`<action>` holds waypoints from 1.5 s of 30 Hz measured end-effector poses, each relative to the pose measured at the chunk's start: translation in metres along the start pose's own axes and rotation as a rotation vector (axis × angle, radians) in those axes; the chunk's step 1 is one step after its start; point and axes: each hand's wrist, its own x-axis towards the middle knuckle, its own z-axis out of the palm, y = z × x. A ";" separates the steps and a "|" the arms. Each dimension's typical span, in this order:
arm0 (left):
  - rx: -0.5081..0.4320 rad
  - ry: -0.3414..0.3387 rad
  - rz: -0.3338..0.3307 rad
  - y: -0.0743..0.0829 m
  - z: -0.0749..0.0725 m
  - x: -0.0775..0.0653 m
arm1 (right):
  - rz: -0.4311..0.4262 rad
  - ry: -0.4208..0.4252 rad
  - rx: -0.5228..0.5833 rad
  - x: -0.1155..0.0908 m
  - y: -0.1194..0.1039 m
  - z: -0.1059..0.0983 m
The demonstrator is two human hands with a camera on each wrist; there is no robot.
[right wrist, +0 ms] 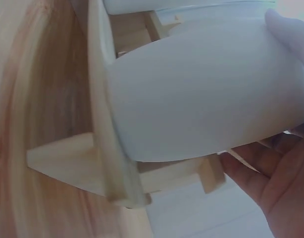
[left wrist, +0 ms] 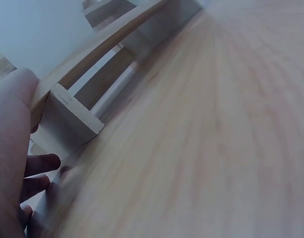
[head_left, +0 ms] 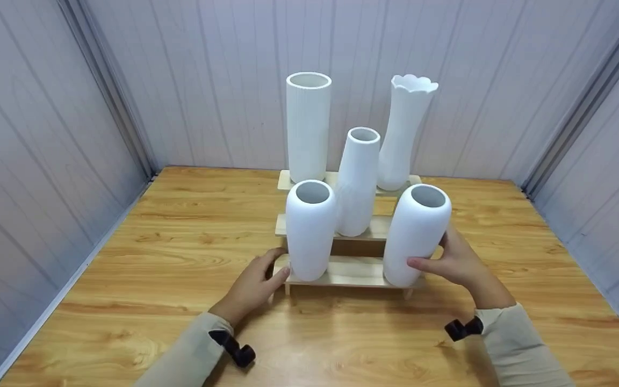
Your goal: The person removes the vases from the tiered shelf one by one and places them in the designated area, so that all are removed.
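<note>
A stepped wooden stand (head_left: 357, 271) with three tiers bears several white vases. My right hand (head_left: 457, 260) holds the front right vase (head_left: 414, 236) low on its right side, thumb in front and fingers behind. In the right wrist view, that vase (right wrist: 206, 89) has its base at the bottom board (right wrist: 105, 109). My left hand (head_left: 256, 282) grips the left end of the bottom tier, beside the front left vase (head_left: 310, 236). The left wrist view has its fingers (left wrist: 42, 165) curled below the board, near a leg (left wrist: 68, 124) of the stand.
A tapered vase (head_left: 358, 185) stands on the middle tier. Up on the top tier are a ribbed cylindrical vase (head_left: 308, 129) and a vase with a scalloped rim (head_left: 402, 134). The wooden table (head_left: 191, 226) meets pale panelled walls (head_left: 234, 80) at the back and sides.
</note>
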 end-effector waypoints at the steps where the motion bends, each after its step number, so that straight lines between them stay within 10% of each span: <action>1: -0.003 0.000 -0.002 0.000 0.000 -0.001 | -0.001 -0.001 -0.007 -0.001 0.000 -0.001; 45: -0.028 0.035 -0.036 0.002 0.000 0.000 | -0.046 0.015 -0.134 -0.009 0.007 -0.045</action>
